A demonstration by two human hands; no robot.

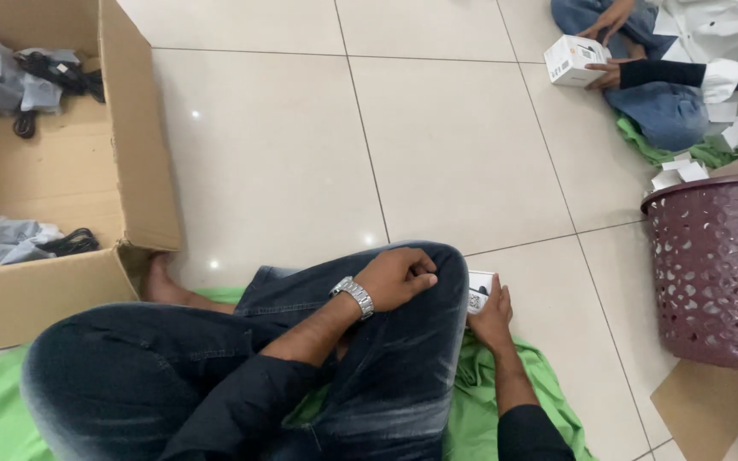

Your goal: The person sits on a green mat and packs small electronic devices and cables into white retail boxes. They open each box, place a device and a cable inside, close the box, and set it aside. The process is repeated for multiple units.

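Resting curled and empty on the raised knee (pixel 412 341) is the left hand (pixel 396 277); the right hand (pixel 493 318), at three o'clock of it, clasps a small white box (pixel 478 290) low beside the green cloth (pixel 480 401).

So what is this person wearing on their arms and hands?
Both arms have dark, near-black long sleeves pushed up toward the elbows. The left hand is bare, with a silver metal-link wristwatch at the wrist. The right hand is bare too, no gloves or visible rings.
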